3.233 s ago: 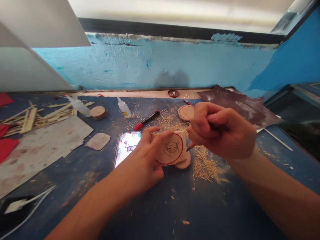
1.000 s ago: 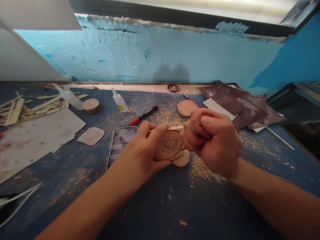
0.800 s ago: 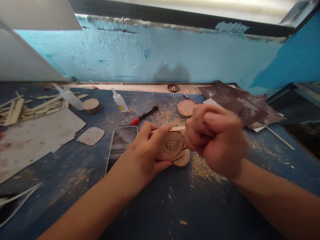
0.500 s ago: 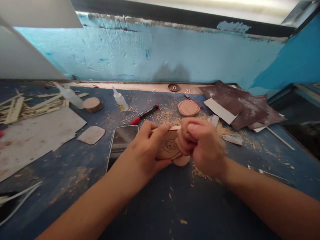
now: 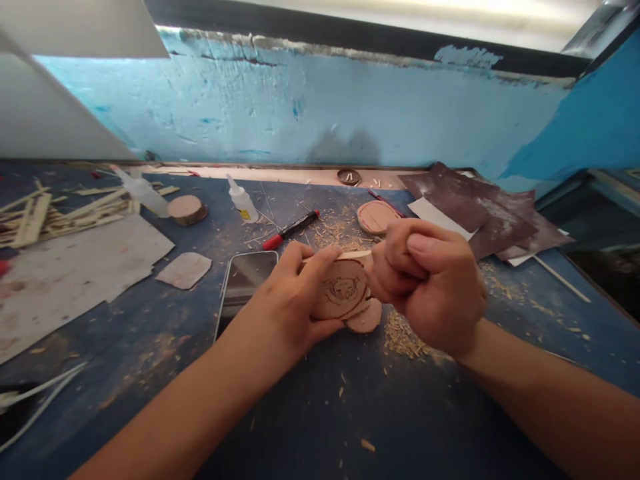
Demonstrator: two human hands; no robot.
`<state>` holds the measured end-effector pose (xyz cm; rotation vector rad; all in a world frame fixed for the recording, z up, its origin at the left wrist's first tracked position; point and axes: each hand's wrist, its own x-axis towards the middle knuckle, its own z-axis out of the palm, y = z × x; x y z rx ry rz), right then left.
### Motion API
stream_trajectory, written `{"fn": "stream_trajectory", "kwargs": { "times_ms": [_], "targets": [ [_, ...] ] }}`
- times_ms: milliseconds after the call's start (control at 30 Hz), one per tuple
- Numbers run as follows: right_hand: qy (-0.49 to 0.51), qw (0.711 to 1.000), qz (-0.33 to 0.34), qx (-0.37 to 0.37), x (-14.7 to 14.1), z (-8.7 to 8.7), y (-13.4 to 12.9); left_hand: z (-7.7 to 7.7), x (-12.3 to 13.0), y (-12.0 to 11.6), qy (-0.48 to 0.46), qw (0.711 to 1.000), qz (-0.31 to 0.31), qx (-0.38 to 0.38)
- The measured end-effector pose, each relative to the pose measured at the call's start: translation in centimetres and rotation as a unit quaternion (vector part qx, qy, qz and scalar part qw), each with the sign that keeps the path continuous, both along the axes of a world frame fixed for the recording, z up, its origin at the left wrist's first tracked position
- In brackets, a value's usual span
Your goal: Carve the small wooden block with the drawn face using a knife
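My left hand [image 5: 293,297] is closed around a round wood slice [image 5: 340,291], held tilted with its face toward me. A dark line drawing marks that face, and a red line runs along its rim. Along the slice's top edge lies a pale wooden strip [image 5: 356,255]. At the right end of this strip my right hand [image 5: 431,283] is clenched in a fist; whatever it grips is hidden by the fingers. Below the held slice, a smaller wood slice [image 5: 367,317] rests on the table. Another red-rimmed slice [image 5: 379,217] lies behind my hands.
A phone [image 5: 239,280] lies by my left forearm, with a red-capped marker [image 5: 291,230] and a glue bottle [image 5: 243,203] beyond. Sandpaper sheets [image 5: 490,207] are piled at right, wood sticks [image 5: 75,212] at left. Wood shavings [image 5: 407,337] litter the blue table.
My right hand has moved to the right, away from the slice's face, uncovering more of the drawing and the small slice below. My left hand keeps its hold in place.
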<state>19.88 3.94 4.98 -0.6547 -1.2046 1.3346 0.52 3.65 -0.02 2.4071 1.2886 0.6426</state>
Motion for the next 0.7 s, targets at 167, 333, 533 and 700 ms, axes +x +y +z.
{"fn": "stream_trajectory", "kwargs": {
  "times_ms": [167, 333, 533, 700],
  "targets": [
    [0.011, 1.000, 0.006, -0.017, 0.05, 0.85, 0.23, -0.25, 0.02, -0.10, -0.008, 1.000, -0.002, 0.017],
    [0.008, 0.999, 0.018, -0.030, 0.10, 0.70, 0.41, -0.47, -0.10, 0.00, -0.016, 1.000, -0.008, 0.022],
    [0.013, 0.999, 0.015, -0.034, 0.04, 0.50, 0.31, -0.20, 0.20, -0.09, -0.011, 1.000, -0.009, 0.025],
    [0.008, 0.999, 0.015, -0.032, 0.04, -0.02, 0.35, -0.23, 0.37, -0.10, -0.016, 0.999, -0.011, 0.029]
  ]
}}
